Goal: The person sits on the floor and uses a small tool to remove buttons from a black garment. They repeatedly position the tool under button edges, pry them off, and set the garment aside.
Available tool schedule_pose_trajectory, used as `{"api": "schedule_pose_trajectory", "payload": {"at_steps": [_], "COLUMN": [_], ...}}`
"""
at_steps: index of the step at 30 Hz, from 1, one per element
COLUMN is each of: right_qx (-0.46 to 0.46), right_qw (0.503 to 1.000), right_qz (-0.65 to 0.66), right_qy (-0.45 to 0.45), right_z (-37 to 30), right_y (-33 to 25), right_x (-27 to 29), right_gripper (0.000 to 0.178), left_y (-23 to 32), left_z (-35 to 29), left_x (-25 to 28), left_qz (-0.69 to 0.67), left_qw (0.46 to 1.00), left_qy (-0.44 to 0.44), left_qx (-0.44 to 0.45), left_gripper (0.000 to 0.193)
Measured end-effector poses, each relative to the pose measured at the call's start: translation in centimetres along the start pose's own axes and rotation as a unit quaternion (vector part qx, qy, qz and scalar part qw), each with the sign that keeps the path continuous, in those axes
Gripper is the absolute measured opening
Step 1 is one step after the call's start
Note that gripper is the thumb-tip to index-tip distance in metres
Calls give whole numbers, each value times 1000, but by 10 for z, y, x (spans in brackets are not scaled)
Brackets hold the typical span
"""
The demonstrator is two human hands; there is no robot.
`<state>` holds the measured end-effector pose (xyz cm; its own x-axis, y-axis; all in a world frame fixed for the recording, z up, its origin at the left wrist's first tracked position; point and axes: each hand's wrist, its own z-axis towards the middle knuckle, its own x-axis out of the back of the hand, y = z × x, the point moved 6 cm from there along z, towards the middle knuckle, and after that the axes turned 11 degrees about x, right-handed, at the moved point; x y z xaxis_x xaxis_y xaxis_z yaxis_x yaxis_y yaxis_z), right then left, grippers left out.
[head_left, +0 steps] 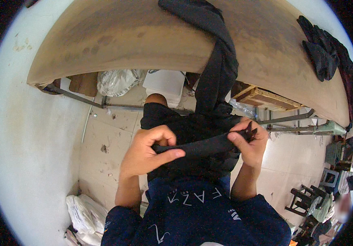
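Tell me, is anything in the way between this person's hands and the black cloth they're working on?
Nothing visible is. The left hand and the right hand both already pinch the black cloth strip, stretched taut between them. The rest of the black cloth hangs from the table edge just behind.

A long, stained brown wooden worktable curves across the top, standing on grey metal legs over a pale tiled floor. A plain white wall fills the left, with dark plastic stools at lower right.
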<state>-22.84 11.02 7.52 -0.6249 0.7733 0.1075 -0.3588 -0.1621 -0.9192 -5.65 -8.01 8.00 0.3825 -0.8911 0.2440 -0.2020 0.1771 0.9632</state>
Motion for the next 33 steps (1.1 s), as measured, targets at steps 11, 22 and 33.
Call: {"api": "schedule_pose_trajectory", "payload": {"at_steps": [11,22,33], "right_qx": [-21,88,0], "right_qw": [987,984,991], "right_qz": [-64,6,135], "right_qy": [146,-158,8], "right_z": [1,11,-1], "right_y": [27,-30,-5], "right_x": [56,-52,-19], "right_gripper": [15,44,14], "left_y": [-19,16,-21], "left_z": [-14,-3,-14], "left_x": [46,-16,-13], "left_qz": [-20,-48,-58], "left_qw": [999,987,992], "left_qy": [20,-65,-111], "left_qx": [-38,-140,10], "left_gripper": [23,18,21]}}
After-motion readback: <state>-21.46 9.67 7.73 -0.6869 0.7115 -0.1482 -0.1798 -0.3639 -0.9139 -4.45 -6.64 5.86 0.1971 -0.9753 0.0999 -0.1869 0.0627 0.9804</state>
